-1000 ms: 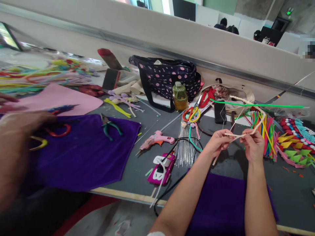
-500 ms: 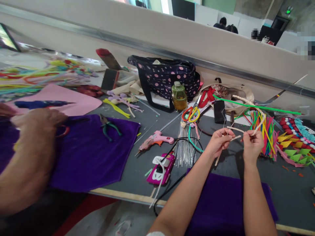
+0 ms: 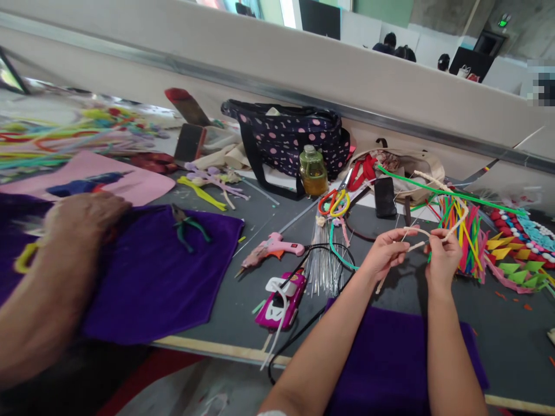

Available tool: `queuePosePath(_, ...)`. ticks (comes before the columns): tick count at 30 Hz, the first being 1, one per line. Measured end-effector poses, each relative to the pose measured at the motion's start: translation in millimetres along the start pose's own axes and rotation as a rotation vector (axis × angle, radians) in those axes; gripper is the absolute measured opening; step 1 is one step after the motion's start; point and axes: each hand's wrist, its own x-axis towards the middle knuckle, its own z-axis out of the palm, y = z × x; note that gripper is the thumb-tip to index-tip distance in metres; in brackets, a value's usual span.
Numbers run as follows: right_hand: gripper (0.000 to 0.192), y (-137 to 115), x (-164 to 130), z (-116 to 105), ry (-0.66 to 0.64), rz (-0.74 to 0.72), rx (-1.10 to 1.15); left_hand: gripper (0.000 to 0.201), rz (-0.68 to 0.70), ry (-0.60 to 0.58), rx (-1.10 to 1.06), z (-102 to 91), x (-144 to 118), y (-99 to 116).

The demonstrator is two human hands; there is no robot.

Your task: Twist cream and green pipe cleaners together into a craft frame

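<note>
Left of the glass bottle (image 3: 313,171) of yellow liquid stands a spotted bag (image 3: 289,136), contents unseen. Nearer than the bottle lies bare grey table (image 3: 511,338). Right of the bottle, the left hand (image 3: 384,253) and right hand (image 3: 442,257) pinch a cream pipe cleaner (image 3: 437,231) between them, fingertips pressed together.

Above a grey table (image 3: 243,289), the left hand (image 3: 384,254) and right hand (image 3: 442,254) pinch a cream pipe cleaner (image 3: 455,216) between fingertips. A pink glue gun (image 3: 271,248) lies to the left, near a purple cloth (image 3: 151,271) where a co-worker's hand (image 3: 82,216) rests.
</note>
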Motion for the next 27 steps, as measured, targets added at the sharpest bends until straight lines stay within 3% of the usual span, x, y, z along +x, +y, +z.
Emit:
queuePosePath(4,0.002,2,3,-5,-0.089,0.033,0.06,0.045,-0.036,0.004,-0.019,-2.2,0,1)
queuePosePath(9,0.008,3,9,-17,-0.356,0.078,0.103,0.055,-0.097,-0.033,-0.077,-3.2,-1,6)
queuePosePath(18,0.012,-10,11,-30,-0.656,-0.044,0.004,0.038,-0.188,-0.016,-0.118,-10.2,-1,11)
queuePosePath(27,0.009,-6,12,-27,-0.569,-0.249,-0.171,0.037,-0.219,0.002,-0.073,-16.9,-1,15)
